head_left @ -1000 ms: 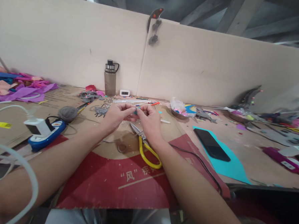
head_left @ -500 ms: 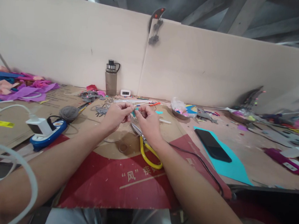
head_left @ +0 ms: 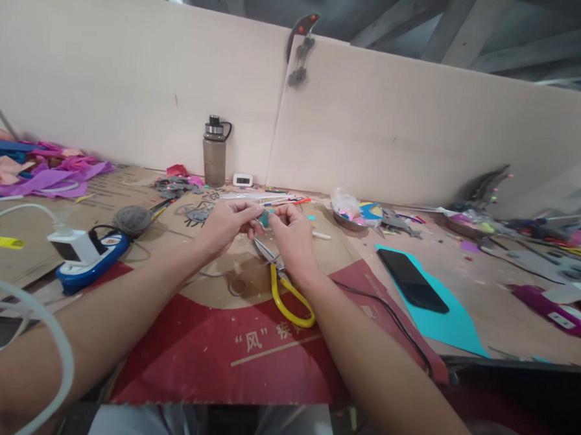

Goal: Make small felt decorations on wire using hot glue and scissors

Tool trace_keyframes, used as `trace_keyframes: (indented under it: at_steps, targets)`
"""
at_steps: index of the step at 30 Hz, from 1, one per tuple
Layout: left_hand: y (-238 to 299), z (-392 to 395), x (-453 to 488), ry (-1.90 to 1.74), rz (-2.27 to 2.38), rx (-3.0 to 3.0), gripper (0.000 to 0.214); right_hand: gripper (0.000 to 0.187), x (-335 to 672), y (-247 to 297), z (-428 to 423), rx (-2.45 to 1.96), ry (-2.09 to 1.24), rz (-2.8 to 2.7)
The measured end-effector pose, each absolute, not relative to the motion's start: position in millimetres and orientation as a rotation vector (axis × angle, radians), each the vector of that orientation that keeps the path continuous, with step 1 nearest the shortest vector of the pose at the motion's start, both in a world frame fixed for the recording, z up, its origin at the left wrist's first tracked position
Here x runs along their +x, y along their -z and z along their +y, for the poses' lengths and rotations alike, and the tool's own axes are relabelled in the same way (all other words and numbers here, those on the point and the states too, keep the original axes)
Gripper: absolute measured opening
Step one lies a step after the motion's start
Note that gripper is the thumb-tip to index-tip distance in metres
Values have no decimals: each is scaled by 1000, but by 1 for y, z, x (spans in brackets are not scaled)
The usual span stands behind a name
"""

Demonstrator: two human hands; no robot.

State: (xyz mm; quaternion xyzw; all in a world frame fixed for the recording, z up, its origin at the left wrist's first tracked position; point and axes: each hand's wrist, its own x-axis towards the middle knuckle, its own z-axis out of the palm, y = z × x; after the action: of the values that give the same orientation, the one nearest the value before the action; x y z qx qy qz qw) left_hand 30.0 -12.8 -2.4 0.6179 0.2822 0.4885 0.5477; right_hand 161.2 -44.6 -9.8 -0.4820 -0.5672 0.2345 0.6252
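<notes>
A small teal piece (head_left: 264, 219), perhaps paper or felt, is pinched between the fingertips of both hands above the cardboard. My left hand (head_left: 232, 222) grips it from the left with thumb and forefinger, the other fingers curled. From the right, my right hand (head_left: 292, 234) pinches its other side. Yellow-handled scissors (head_left: 286, 302) lie on the cardboard under my right wrist, their blades partly open. A white stick-like tool (head_left: 321, 235) rests just right of my right hand. The piece's exact shape is partly hidden by fingers.
A red and brown cardboard sheet (head_left: 205, 362) covers the front of the table. Around it are a power strip (head_left: 90, 265), a grey yarn ball (head_left: 132, 219), a bottle (head_left: 214, 155), a bowl of scraps (head_left: 351, 219), and a phone (head_left: 412, 280) on turquoise sheet (head_left: 460, 327).
The teal piece shows a little more between the fingertips, and my right hand has shifted slightly right. The view has moved a touch; the scissors stay put.
</notes>
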Motion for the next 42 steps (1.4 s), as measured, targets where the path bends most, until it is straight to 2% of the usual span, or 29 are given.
trace_keyframes:
  at_steps: [8, 15, 18, 26, 31, 35, 38, 42]
  targets:
    - [6, -9, 30, -1192, 773, 1521, 14, 9, 160, 15, -42, -1159, -469, -1373]
    - [9, 8, 17, -1283, 923, 1539, 13, 21, 157, 31, -35, -1209, -493, -1524]
    - [6, 19, 7, -1411, 973, 1456, 15, 16, 155, 31, -40, -1151, -420, -1651]
    - [-7, 34, -8, -1557, 805, 1031, 5, 20, 147, 29, -50, -1092, -313, -2000]
    - [-12, 36, -13, -1524, 777, 917, 4, 22, 139, 31, -57, -882, -398, -2267]
    - [-13, 37, -16, -1514, 704, 1013, 15, 28, 143, 24, -62, -707, -367, -2378]
    - [-12, 36, -16, -1533, 742, 1111, 19, 38, 159, 17, -56, -969, -315, -2195]
    - [-9, 34, -16, -1531, 745, 1227, 18, 28, 191, 14, -35, -1448, -86, -1853]
